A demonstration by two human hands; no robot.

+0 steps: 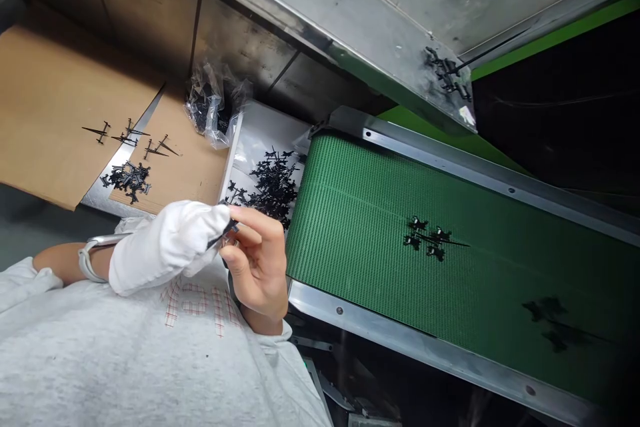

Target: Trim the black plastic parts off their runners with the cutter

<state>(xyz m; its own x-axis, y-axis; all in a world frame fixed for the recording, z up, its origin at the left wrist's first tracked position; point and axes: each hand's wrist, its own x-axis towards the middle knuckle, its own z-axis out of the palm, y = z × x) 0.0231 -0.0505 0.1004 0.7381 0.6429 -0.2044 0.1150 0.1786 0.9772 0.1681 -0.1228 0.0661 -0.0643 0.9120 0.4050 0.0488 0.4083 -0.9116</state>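
Note:
My left hand (167, 247), in a white glove, is closed with its fingertips on a small black plastic part (231, 227). From the other side my bare right hand (260, 260) pinches the same part between thumb and fingers. The hands meet in front of my chest, and most of the part is hidden by them. Just beyond lies a pile of black moulded parts with thin stems (273, 183) in a white tray (245, 140). To the left, a heap of small black pieces (129, 178) sits near the cardboard's edge.
A green conveyor belt (350, 213) runs off to the right, carrying a branched black moulding (425, 238) and a blurred one (550, 320) farther along. Several thin black sprues (129, 133) lie on cardboard (50, 107). A clear plastic bag (213, 110) stands behind. A metal shelf (350, 27) overhangs the belt.

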